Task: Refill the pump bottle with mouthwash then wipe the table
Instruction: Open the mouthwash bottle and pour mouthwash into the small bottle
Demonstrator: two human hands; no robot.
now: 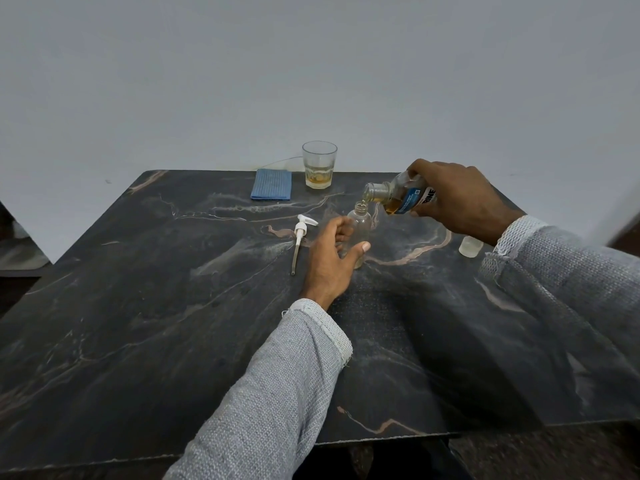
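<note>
A small clear pump bottle (pixel 362 221) stands upright and uncapped on the dark marble table (pixel 173 323). My left hand (pixel 332 258) grips its lower body, thumb in front. My right hand (pixel 457 199) holds a mouthwash bottle (pixel 398 195) with a blue label, tilted so its open neck is just over the small bottle's mouth. Amber liquid sits low in the tilted bottle. The white pump head (pixel 300 237) with its long tube lies on the table to the left of my left hand.
A folded blue cloth (pixel 272 184) lies at the table's far edge. Beside it stands a glass tumbler (pixel 319 164) with a little amber liquid. A small pale cap (pixel 470 245) sits under my right forearm. A white wall rises behind.
</note>
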